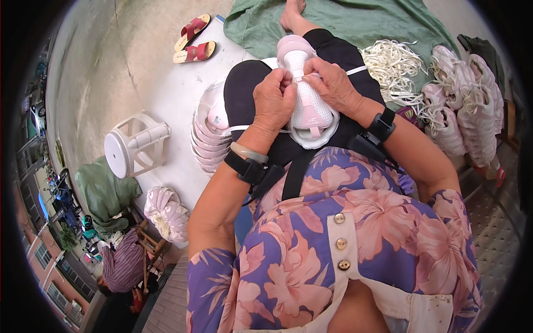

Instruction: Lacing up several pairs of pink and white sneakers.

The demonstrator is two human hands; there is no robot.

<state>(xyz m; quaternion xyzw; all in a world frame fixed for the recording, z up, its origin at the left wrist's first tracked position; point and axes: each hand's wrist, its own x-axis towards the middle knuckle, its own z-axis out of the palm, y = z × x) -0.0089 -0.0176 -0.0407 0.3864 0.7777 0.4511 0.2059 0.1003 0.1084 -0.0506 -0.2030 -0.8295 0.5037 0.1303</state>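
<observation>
A pink and white sneaker (312, 108) lies across my lap, its toe pointing away and its pink heel tab nearest my body. Both hands meet over the middle of its tongue. My left hand (276, 97) is closed in a pinch at the left lace edge. From the other side, my right hand (336, 86) pinches too, thumb against forefinger. A flat white shoelace (355, 70) runs out to the right past my right hand. Another white strip (239, 128) shows below my left wrist. The fingertips hide most of the lace between them.
Nested pale pink shoes (208, 136) sit left of my knee. Loose white laces (393, 67) are heaped on green cloth (355, 16) at the right, beside piled laced sneakers (466, 102). A white stool (136, 143) lies tipped over; red sandals (195, 51) rest farther off.
</observation>
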